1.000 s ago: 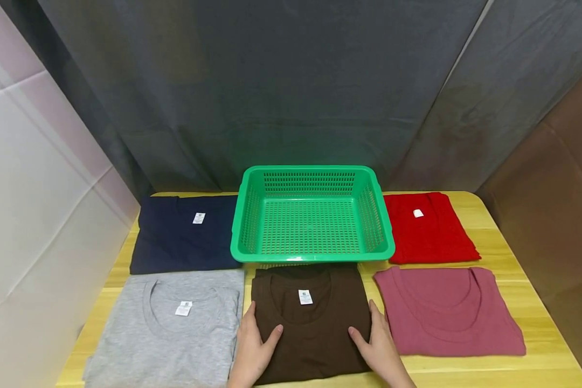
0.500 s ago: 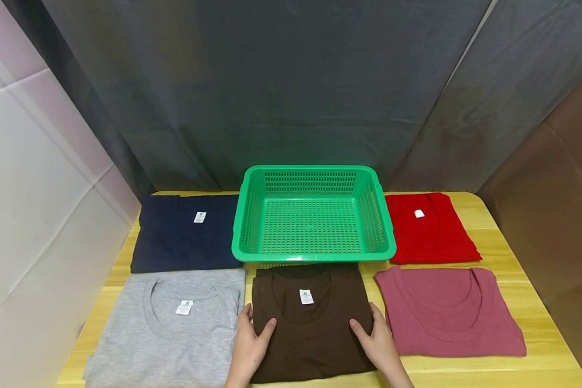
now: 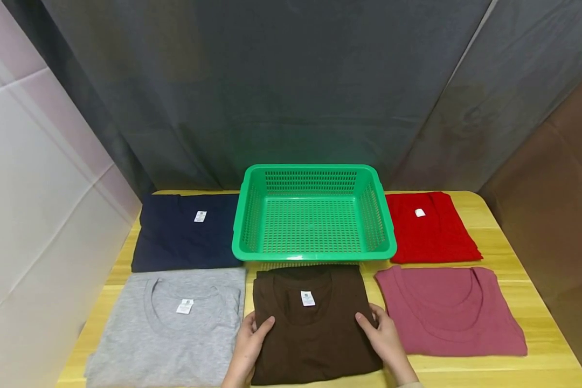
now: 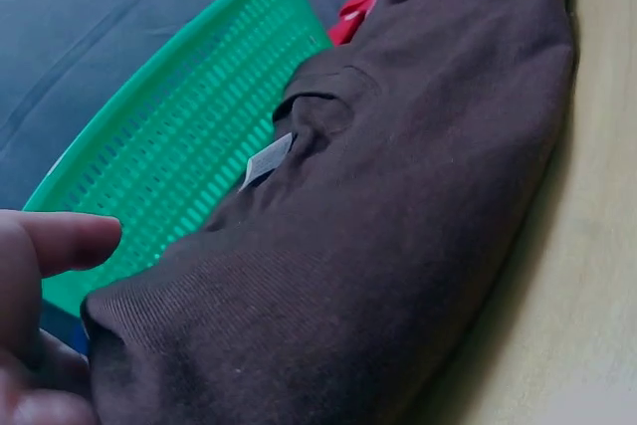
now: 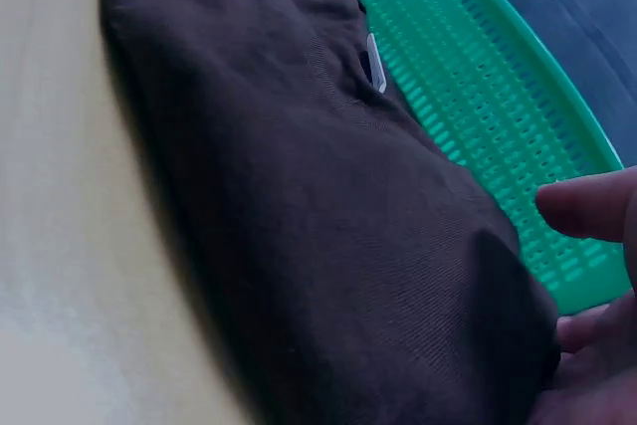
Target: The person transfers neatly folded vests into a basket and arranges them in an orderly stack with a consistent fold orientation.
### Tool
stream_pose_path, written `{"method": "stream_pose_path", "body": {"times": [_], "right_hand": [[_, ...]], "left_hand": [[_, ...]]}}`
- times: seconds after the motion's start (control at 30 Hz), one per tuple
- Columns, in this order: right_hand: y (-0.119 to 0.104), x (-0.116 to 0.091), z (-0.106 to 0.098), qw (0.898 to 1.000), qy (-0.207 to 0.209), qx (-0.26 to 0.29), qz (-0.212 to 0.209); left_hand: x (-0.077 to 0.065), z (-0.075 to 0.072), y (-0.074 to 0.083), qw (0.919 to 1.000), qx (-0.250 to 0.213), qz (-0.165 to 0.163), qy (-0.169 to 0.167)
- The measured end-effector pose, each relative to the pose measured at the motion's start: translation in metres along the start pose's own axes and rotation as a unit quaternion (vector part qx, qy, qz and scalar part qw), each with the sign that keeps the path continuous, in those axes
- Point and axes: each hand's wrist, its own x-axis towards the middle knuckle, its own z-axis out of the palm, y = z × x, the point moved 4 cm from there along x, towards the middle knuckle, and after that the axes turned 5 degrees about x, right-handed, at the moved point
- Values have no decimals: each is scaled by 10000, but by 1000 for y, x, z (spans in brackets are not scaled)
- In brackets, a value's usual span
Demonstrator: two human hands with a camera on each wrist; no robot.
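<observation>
A folded brown T-shirt [image 3: 315, 345] with a white neck label lies in front of the green basket in the head view. My left hand [image 3: 248, 345] grips its left edge, thumb on the upper side and fingers at the edge, partly hidden by cloth. At the opposite edge, my right hand [image 3: 385, 339] holds the shirt the same way. The left wrist view shows the left thumb [image 4: 80, 239] raised over the shirt's side. In the right wrist view, the right thumb [image 5: 587, 206] stands out above the cloth, with fingers tucked against the edge.
The green basket [image 3: 314, 257] stands at the table's back middle. Folded shirts lie around: navy [image 3: 174, 242] back left, grey [image 3: 165, 345] front left, red [image 3: 431, 237] back right, dusty pink [image 3: 456, 328] front right. A grey curtain [image 3: 291, 86] hangs behind the wooden table [image 3: 504, 372].
My hands have shifted slightly outward, and their fingers have slipped farther around the brown T-shirt's edges. The shirt's front edge has spread a little wider. The basket and other shirts stay put.
</observation>
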Motion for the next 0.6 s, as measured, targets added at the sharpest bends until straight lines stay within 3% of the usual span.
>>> {"method": "stream_pose_path", "body": {"times": [0.2, 0.6], "right_hand": [[4, 1, 2, 9998, -60, 180, 113], [8, 0, 4, 9976, -218, 560, 352]], "left_hand": [[-1, 1, -4, 9989, 400, -143, -202], [-2, -1, -12, 9982, 496, -131, -320]]}}
